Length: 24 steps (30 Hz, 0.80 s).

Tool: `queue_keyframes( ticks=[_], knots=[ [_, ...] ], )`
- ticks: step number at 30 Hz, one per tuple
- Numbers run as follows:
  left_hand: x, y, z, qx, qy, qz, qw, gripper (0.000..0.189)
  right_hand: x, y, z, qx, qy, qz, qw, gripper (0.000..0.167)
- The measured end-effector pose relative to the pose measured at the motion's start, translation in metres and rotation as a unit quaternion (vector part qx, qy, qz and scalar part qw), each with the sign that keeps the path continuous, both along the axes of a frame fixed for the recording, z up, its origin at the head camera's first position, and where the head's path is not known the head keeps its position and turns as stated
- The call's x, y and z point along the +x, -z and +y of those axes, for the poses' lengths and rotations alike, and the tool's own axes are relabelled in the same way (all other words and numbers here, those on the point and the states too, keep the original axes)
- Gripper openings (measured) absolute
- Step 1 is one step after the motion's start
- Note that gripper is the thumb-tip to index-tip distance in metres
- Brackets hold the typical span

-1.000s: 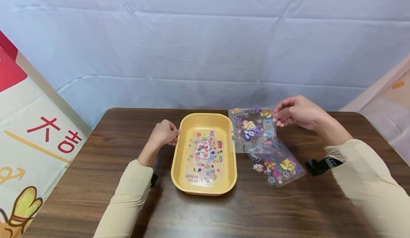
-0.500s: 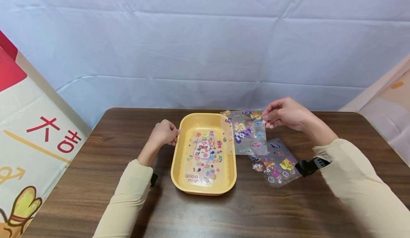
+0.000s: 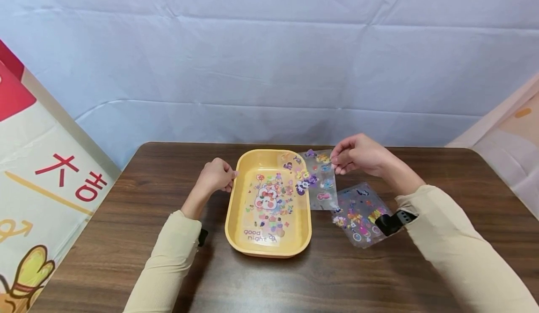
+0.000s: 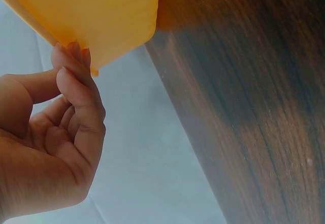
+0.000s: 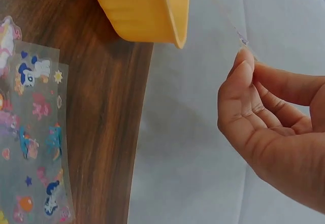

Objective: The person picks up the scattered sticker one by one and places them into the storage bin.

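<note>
My left hand (image 3: 214, 176) pinches the left rim of a yellow plastic tray (image 3: 303, 240). In the left wrist view, thumb and fingers of the left hand (image 4: 63, 115) meet at the tray's edge (image 4: 117, 21). Inside the tray lies a clear sticker sheet with a white bunny and "good night" lettering (image 3: 252, 232). My right hand (image 3: 360, 156) pinches the right edge of another clear sticker sheet (image 3: 326, 184), held above the table, its left part over the tray's right rim. The right wrist view shows this sheet edge-on above the right hand (image 5: 269, 112).
More clear sticker sheets (image 3: 358, 217) lie on the brown wooden table (image 3: 269, 285), right of the tray; the right wrist strap covers part of them. A pale cloth (image 3: 269, 69) hangs behind the table. A printed panel (image 3: 46, 163) stands at the left.
My right hand has moved left and slightly nearer, carrying the sticker sheet from beside the tray to partly over its right side. The left hand and tray have stayed in place.
</note>
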<state>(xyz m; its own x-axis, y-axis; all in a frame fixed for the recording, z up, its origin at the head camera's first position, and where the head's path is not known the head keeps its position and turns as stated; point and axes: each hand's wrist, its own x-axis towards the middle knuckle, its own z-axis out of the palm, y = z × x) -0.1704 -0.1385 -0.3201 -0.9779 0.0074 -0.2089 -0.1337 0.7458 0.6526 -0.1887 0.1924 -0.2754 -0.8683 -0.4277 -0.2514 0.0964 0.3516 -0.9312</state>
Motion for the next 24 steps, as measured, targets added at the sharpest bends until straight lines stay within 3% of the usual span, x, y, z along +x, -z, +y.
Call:
queue_keyframes(
  ticks=[24],
  knots=[
    [0.000, 0.000, 0.001, 0.000, 0.002, 0.000, 1.0000, 0.031, 0.002, 0.012, -0.037, 0.005, -0.030, 0.012, 0.9995, 0.015]
  ],
)
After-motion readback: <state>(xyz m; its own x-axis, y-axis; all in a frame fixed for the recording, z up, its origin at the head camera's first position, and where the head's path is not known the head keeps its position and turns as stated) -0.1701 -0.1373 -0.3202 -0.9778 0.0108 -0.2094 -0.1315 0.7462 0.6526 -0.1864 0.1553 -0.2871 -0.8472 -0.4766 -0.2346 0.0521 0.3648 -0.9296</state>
